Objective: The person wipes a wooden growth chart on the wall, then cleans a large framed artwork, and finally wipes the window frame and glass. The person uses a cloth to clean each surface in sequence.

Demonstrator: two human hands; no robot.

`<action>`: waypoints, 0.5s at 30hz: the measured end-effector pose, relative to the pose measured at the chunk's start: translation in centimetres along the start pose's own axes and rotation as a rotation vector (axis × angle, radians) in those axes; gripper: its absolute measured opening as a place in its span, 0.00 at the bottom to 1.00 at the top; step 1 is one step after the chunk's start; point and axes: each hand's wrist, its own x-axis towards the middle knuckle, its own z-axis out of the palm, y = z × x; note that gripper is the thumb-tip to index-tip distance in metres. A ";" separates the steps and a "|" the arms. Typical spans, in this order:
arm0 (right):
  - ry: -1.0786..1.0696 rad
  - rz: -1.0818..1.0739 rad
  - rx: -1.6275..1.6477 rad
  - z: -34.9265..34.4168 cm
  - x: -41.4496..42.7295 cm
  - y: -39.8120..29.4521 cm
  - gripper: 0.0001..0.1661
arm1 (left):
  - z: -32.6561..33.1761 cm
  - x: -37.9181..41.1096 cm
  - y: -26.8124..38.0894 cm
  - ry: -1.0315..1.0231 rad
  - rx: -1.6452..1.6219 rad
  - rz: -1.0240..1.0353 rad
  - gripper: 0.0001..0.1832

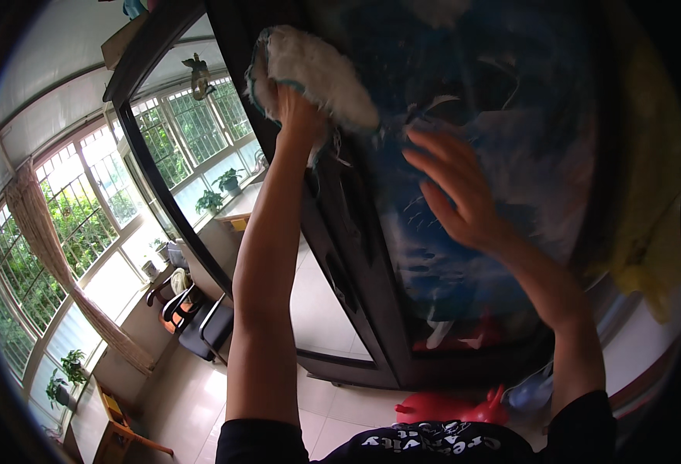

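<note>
My left hand (299,110) is raised and shut on a white fluffy cleaning pad (320,72) with a green edge, its fingers partly hidden by it. The pad lies over the dark frame (375,290) of a tall wardrobe, between a mirror door and a picture panel. Loose threads hang below the pad. My right hand (456,191) holds nothing, its fingers apart in front of the glossy blue picture panel (450,278). Whether its fingertips touch the panel I cannot tell.
The mirror door (328,313) reflects windows and plants. A black-seated armchair (201,330) stands to the left, beyond it a curtain (50,232) and barred windows. At lower left is a table (88,423). A red toy (445,408) lies on the tiled floor; yellow cloth (642,255) hangs right.
</note>
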 end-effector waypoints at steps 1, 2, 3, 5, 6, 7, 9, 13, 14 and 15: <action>-0.032 0.047 0.015 -0.6 -1.6 -0.3 0.24 | -0.6 1.4 0.6 -0.114 0.151 -0.023 0.29; -0.062 0.091 0.030 -1.0 -3.2 -0.4 0.23 | -0.8 2.1 1.1 -0.226 0.305 -0.049 0.32; -0.080 0.145 0.026 -1.2 -4.4 -0.6 0.23 | -1.2 1.6 1.7 -0.180 0.137 -0.109 0.33; -0.102 0.236 0.061 -1.0 -5.9 -1.1 0.22 | -4.0 -2.0 2.3 -0.082 -0.154 -0.227 0.36; -0.126 0.278 0.014 -1.6 -7.2 -0.6 0.22 | -1.6 -3.9 2.8 -0.050 -0.227 -0.140 0.38; -0.129 0.309 0.019 -1.7 -7.9 -0.6 0.21 | 0.3 -6.3 2.0 -0.023 -0.241 -0.057 0.40; -0.140 0.343 0.055 -1.1 -8.0 -1.1 0.21 | 3.8 -11.1 0.3 -0.026 -0.315 -0.060 0.43; -0.212 0.400 0.074 -0.9 -8.0 -1.9 0.20 | -0.4 -16.3 4.3 -0.081 -0.426 -0.108 0.42; -0.226 0.412 0.092 -0.4 -7.6 -2.4 0.20 | 0.2 -17.8 4.3 -0.078 -0.360 -0.095 0.41; -0.234 0.416 0.115 0.1 -7.4 -2.8 0.19 | 0.4 -18.5 4.4 -0.073 -0.298 -0.077 0.41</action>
